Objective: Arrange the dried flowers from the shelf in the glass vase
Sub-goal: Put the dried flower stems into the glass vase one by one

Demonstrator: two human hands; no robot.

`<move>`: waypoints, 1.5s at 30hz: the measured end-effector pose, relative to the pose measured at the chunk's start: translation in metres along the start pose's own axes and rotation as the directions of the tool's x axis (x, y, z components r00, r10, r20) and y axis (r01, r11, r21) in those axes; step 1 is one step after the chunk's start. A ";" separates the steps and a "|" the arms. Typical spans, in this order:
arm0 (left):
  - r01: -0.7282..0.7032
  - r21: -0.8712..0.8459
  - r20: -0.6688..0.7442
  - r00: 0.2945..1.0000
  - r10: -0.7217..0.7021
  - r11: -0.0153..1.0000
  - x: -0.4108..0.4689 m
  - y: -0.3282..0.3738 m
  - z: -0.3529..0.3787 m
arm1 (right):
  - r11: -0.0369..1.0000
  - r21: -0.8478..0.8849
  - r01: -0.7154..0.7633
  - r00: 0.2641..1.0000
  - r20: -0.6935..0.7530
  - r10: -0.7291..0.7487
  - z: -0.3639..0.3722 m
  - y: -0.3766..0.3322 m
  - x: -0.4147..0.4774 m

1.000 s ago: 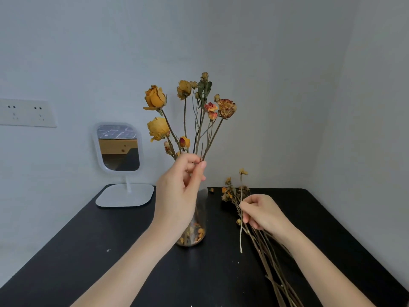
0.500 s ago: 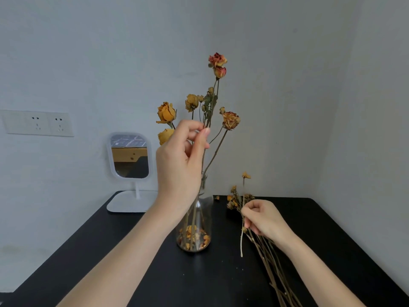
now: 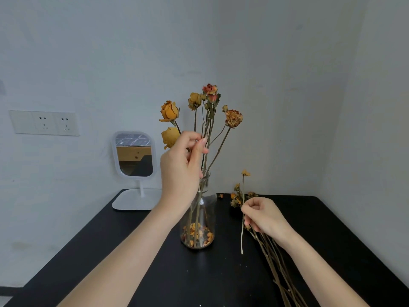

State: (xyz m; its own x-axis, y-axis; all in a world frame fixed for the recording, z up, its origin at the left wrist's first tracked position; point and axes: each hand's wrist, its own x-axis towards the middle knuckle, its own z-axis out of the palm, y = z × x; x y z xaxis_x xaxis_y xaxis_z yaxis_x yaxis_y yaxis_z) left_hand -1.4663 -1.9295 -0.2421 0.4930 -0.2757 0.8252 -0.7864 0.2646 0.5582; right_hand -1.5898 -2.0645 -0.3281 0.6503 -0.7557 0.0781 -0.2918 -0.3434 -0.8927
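While the glass vase [image 3: 209, 216] stands upright on the black table [image 3: 132, 262], the left hand [image 3: 182, 167] is held in front of its neck and pinches a thin stem between thumb and forefinger, a little above the mouth of the vase. The other fingers are curled. Several dried flowers [image 3: 233, 118] already stand in the vase, with yellow, orange and pink heads that spread above the hand. I cannot tell for sure which head belongs to the pinched stem. Loose petals [image 3: 197, 234] lie on the bottom of the vase. To the right of the vase, the right hand [image 3: 263, 216] has its fingers closed around a single pale stem [image 3: 242, 240], which stands almost upright with a small yellow flower on top. Under this hand a bundle of stems [image 3: 276, 264] lies flat on the table, its heads pointing to the back wall. A white standing mirror [image 3: 135, 154] is at the back left corner of the table, and a wall socket [image 3: 44, 122] is on the wall to the left.
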 end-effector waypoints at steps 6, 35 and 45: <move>-0.037 0.217 0.070 0.997 0.022 0.975 -0.009 -0.018 0.009 | 1.000 0.001 -0.004 1.000 0.008 0.004 0.001 0.001 0.000; -0.080 0.458 0.250 0.967 -0.043 0.885 -0.042 -0.067 0.019 | 0.974 0.130 0.183 0.981 -0.090 -0.173 0.007 -0.012 0.001; 0.372 0.344 0.253 0.848 -0.466 0.862 -0.038 -0.120 0.019 | 0.873 0.248 0.420 0.866 -0.397 -0.303 0.000 -0.068 0.022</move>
State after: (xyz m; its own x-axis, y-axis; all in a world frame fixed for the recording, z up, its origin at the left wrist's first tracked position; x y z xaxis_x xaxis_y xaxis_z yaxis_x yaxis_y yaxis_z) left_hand -1.3982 -1.9685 -0.3420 0.6907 -0.5904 0.4175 -0.6229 -0.1924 0.7583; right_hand -1.5558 -2.0576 -0.2661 0.3731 -0.7718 0.5149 0.1916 -0.4789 -0.8567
